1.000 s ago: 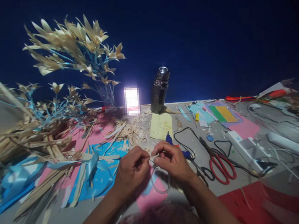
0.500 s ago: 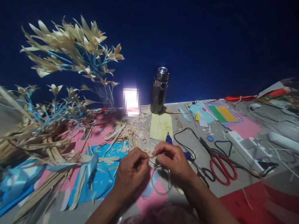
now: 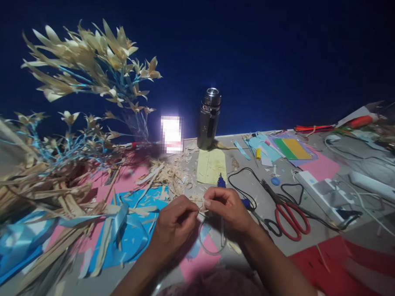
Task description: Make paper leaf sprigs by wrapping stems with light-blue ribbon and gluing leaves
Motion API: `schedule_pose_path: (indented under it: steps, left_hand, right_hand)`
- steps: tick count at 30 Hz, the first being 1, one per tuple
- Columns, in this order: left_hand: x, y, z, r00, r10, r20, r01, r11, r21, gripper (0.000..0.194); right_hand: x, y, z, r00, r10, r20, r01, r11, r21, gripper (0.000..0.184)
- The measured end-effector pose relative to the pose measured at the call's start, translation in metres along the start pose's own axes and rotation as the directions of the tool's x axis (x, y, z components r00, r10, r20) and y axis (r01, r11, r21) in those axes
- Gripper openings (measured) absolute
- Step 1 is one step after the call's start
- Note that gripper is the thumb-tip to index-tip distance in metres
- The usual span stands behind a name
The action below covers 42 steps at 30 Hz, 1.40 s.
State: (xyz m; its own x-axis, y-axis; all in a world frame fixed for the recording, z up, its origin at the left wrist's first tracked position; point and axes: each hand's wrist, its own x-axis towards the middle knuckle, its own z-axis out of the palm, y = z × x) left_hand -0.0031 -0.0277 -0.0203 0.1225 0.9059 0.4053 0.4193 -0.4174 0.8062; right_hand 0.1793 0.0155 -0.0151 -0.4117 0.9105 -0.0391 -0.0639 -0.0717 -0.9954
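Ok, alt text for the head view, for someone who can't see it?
Two bare hands pinch a small pale piece over a cluttered table. Blue-stemmed pale flowers rise at left, a dark flask stands behind, red-handled scissors lie right.

1. Right hand [image 3: 227, 209] pinches a small pale piece [image 3: 202, 208]; left hand [image 3: 176, 225] curls just beside it.
2. Red-handled scissors [image 3: 279, 204] lie on the bench [image 3: 243, 185], right of the hands.
3. Dark flask [image 3: 208, 124] stands upright behind yellow paper [image 3: 212, 166].
4. Pale, blue-stemmed flowers [image 3: 118, 53] rise at left.
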Motion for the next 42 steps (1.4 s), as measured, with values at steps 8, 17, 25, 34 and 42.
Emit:
schedule_pose_path:
  steps: [8, 17, 25, 34, 42]
  left_hand:
    - [-0.001, -0.002, 0.000, 1.000, 0.000, -0.015, -0.001, 1.000, -0.026, 0.017]
    - [0.001, -0.004, -0.001, 0.999, 0.030, -0.035, -0.031, 0.999, -0.031, 0.019]
    - [0.002, -0.004, -0.001, 0.999, -0.026, -0.032, 0.025, 1.000, -0.018, 0.017]
    - [-0.003, -0.012, 0.002, 0.959, -0.255, -0.127, 0.249, 0.967, -0.059, 0.014]
    - [-0.006, -0.015, 0.008, 0.970, -0.157, -0.187, 0.158, 0.987, -0.007, 0.011]
  right_hand:
    - [0.002, 0.004, 0.002, 0.998, 0.036, -0.050, -0.034, 0.999, 0.037, 0.023]
    - [0.005, 0.008, 0.002, 0.995, 0.075, -0.061, -0.070, 0.995, 0.077, 0.025]
    - [0.005, 0.008, 0.002, 0.997, 0.058, -0.047, -0.052, 0.993, 0.104, 0.030]
    - [0.003, 0.016, -0.003, 0.967, 0.053, -0.250, -0.031, 0.995, 0.093, 0.030]
    - [-0.001, 0.000, 0.012, 0.964, -0.201, -0.176, 0.149, 0.951, -0.272, 0.008]
